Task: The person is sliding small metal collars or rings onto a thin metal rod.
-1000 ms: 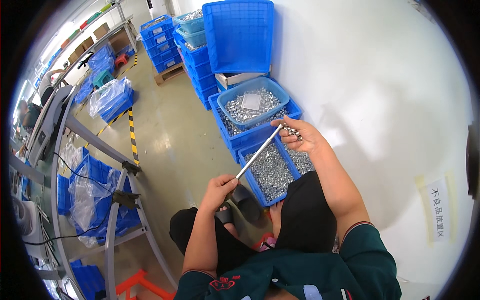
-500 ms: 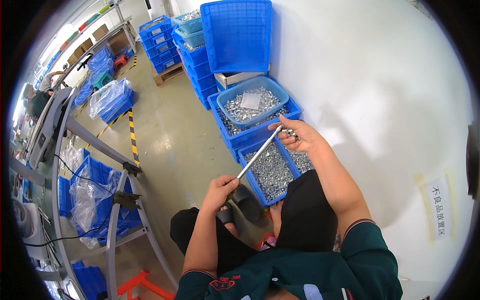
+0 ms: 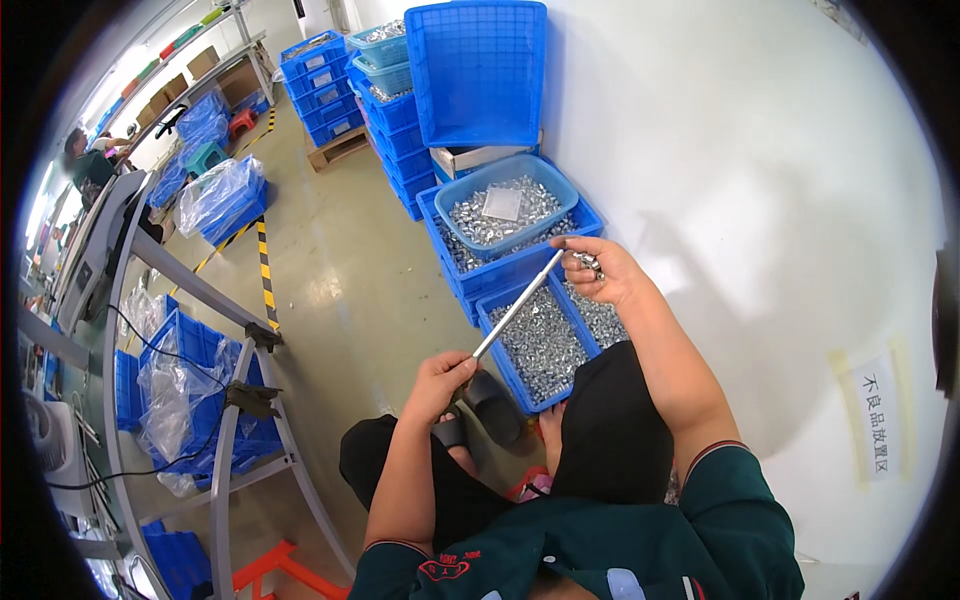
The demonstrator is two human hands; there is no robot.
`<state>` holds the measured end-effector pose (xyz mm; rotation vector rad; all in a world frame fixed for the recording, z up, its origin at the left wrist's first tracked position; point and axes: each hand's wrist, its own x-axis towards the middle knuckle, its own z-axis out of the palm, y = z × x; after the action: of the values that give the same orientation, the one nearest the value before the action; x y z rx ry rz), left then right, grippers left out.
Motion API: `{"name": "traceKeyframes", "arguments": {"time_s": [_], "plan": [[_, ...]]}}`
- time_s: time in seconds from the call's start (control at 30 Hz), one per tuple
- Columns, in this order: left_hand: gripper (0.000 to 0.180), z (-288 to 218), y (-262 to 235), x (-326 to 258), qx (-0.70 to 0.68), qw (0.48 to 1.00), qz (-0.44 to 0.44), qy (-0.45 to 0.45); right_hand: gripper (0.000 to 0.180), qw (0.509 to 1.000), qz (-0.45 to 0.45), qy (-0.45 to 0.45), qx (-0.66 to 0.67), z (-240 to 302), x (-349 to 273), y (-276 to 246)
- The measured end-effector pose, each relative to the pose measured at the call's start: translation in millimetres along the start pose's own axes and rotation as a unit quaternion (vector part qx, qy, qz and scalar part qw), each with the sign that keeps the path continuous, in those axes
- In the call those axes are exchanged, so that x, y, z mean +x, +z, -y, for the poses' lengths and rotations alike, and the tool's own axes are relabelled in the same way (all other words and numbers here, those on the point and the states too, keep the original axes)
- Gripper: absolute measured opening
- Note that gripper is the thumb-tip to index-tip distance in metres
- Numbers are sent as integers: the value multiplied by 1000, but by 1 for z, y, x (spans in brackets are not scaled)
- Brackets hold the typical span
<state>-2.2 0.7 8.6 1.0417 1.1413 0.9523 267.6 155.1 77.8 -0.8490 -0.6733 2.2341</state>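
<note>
My left hand (image 3: 440, 385) is closed round the lower end of a slim silver metal rod (image 3: 515, 308), which slants up to the right. At its upper end is my right hand (image 3: 608, 272), with thumb and forefinger by the tip. Several small shiny metal parts (image 3: 590, 262) lie in the curled fingers of that hand; their exact kind is too small to tell. Whether a part sits on the rod tip I cannot make out. Below the rod stands a blue crate (image 3: 511, 372) full of similar small metal parts, beside my knee.
A light-blue basin (image 3: 459, 236) of metal parts rests in a larger blue crate (image 3: 452, 284). An upright blue crate (image 3: 480, 75) leans behind. At left stands a grey-framed bench (image 3: 190, 278) with a cable; bagged crates (image 3: 232, 205) sit on the floor. A white wall (image 3: 760, 230) borders my right.
My right thumb and forefinger have shifted slightly at the rod's tip. The left hand and rod hold nearly still. A person at the far left bench has moved.
</note>
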Motion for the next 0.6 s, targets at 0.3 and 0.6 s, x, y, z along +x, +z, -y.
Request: {"name": "traceKeyframes", "arguments": {"time_s": [0.3,0.6], "plan": [[20,3,0,1,1,1000,-6,7,13,999,30,3,10,-2,1,-6],[21,3,1,1,8,1000,-12,-11,17,997,-46,-29,-48,-6,3,10]]}}
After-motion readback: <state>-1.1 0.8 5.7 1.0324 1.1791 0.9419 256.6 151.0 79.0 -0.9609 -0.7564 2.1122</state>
